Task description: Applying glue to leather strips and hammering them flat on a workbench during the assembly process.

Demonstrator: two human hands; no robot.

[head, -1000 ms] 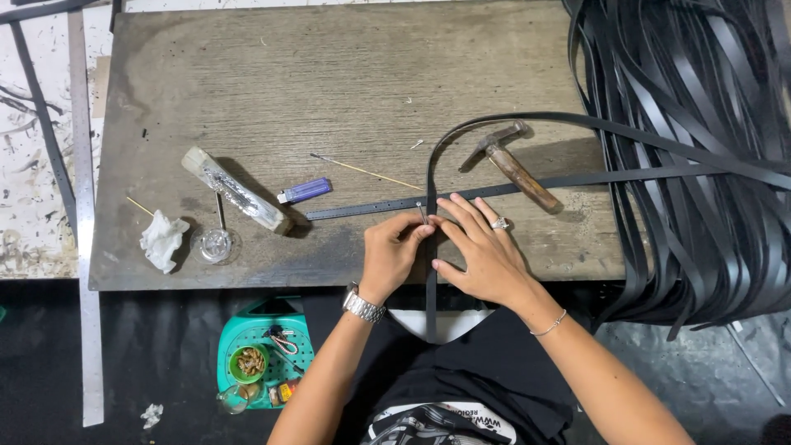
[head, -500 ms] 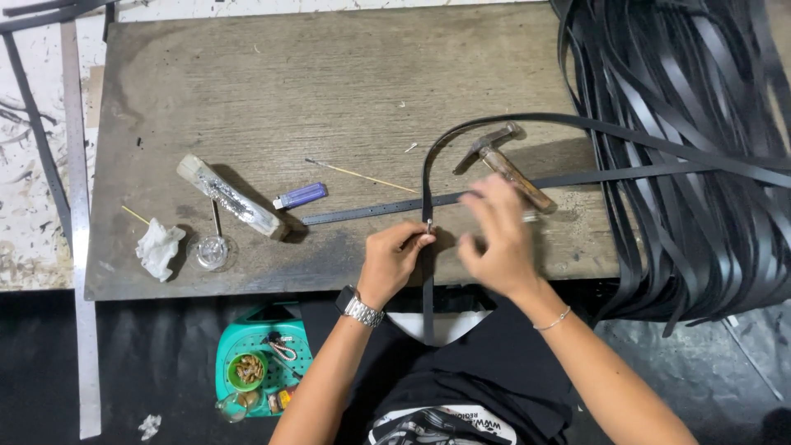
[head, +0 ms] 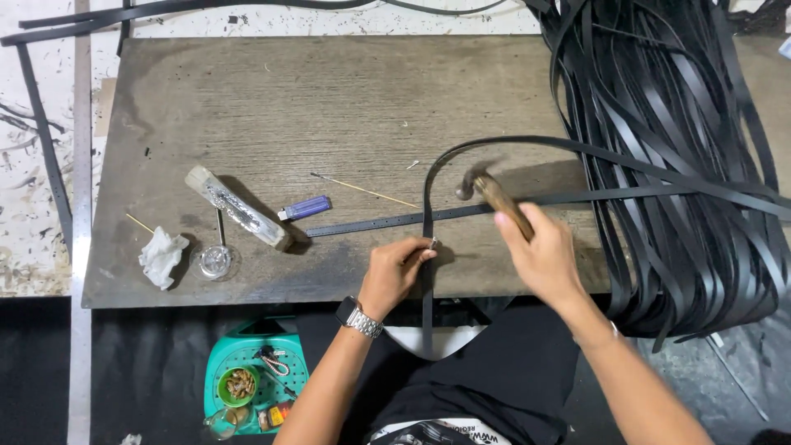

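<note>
My left hand [head: 395, 272] pinches a small metal piece [head: 432, 243] against a black strap [head: 427, 198] near the front edge of a worn wooden board [head: 329, 107]. That strap curves up and off to the right into a big pile of black straps [head: 684, 124]. My right hand [head: 540, 251] grips the wooden handle of a hammer [head: 493, 194], its head raised above and right of the metal piece. A second black strap with punched holes [head: 371, 223] lies flat across the board, crossing the first one.
On the board's left lie a wrapped block [head: 235, 206], a purple lighter [head: 305, 208], a thin stick [head: 362, 189], a crumpled white tissue [head: 161, 254] and a small glass dish [head: 216, 260]. A teal tray with small parts [head: 255, 371] sits below. A long metal ruler [head: 78, 247] runs down the left.
My right hand left the strap, reached to the hammer on the board and picked it up. My left hand stayed on the metal piece. The view shifted slightly.
</note>
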